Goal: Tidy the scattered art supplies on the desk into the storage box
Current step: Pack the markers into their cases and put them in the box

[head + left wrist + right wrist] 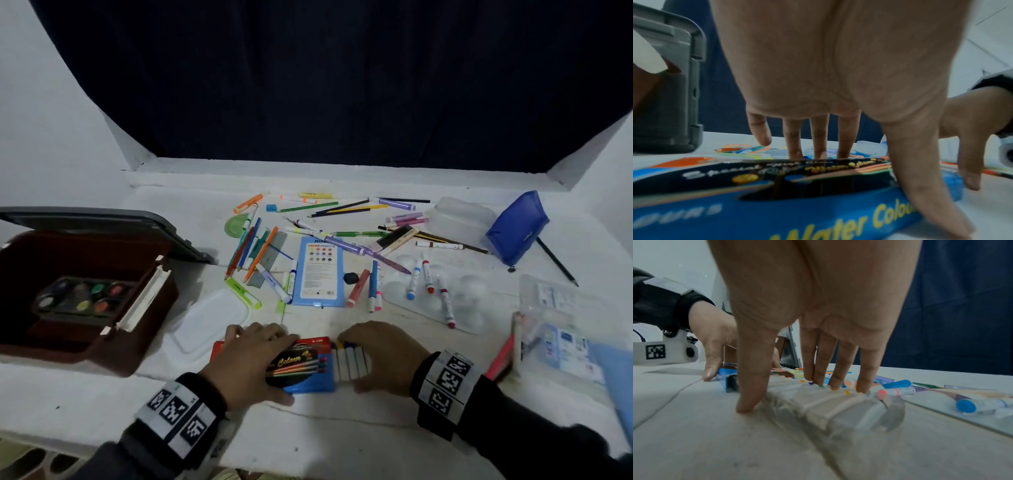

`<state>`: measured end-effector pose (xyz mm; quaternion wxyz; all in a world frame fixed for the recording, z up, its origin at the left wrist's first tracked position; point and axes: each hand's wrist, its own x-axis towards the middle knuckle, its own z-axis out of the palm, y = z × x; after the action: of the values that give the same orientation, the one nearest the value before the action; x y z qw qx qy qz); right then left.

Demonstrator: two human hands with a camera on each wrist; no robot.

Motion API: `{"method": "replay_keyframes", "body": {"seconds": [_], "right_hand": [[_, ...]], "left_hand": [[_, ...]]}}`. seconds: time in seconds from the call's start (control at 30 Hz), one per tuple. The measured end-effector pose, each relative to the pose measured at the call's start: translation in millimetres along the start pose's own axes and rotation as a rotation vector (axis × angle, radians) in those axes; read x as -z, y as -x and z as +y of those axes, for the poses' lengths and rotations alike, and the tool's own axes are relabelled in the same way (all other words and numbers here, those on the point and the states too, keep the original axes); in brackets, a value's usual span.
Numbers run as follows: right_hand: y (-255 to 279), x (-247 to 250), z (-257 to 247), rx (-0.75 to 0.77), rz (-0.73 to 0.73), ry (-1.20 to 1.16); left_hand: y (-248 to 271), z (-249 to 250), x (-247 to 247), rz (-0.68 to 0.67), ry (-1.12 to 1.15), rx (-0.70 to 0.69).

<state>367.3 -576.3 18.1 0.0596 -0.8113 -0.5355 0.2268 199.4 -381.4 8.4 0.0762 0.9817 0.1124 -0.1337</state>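
Here: left hand [250, 356] clamps water colour box [303, 368], fingers over far edge, thumb at near edge; right hand [383, 353] likewise grips protruding white paint tubes [351, 365] on worktop [342, 428].

a home hobby corner: a white desk [342, 428] in a white-walled recess [51, 120], a navy curtain [325, 85] behind the desk, coloured pencils [262, 251] and markers [427, 277] strewn on it.

Head view high over the desk [342, 428]; wrist views low and close, paint box [305, 366] common to all.
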Motion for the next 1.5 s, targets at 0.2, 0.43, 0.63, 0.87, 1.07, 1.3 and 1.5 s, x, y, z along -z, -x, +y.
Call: {"method": "replay_keyframes", "body": {"seconds": [0.2,0.43,0.63,0.87,1.07,1.3,1.5], "right_hand": [[-11,-13,-23,-0.031,0.097,-0.114],[2,-11,-25,-0.168,0.147,-0.204],[24,-7,-6,-0.387,0.328,-0.237],[22,-14,-15,-0.325,0.231,-0.304],[15,-27,-32,-0.166,0.200,-0.383],[17,-13,-29,-0.136,0.195,-0.163],[-4,-22,-50,0.124,0.074,0.097]], "left_hand": [[-8,-2,-3,0.005,-0.018,-0.045],[11,-21,-5,0.104,0.173,0.001],[54,-56,-22,0.365,0.388,0.269],[72,-43,-38,0.371,0.594,0.252],[61,-6,-40,0.378,0.675,0.253],[65,-11,-48,0.387,0.729,0.297],[71,-8,-51,0.403,0.761,0.269]]}}
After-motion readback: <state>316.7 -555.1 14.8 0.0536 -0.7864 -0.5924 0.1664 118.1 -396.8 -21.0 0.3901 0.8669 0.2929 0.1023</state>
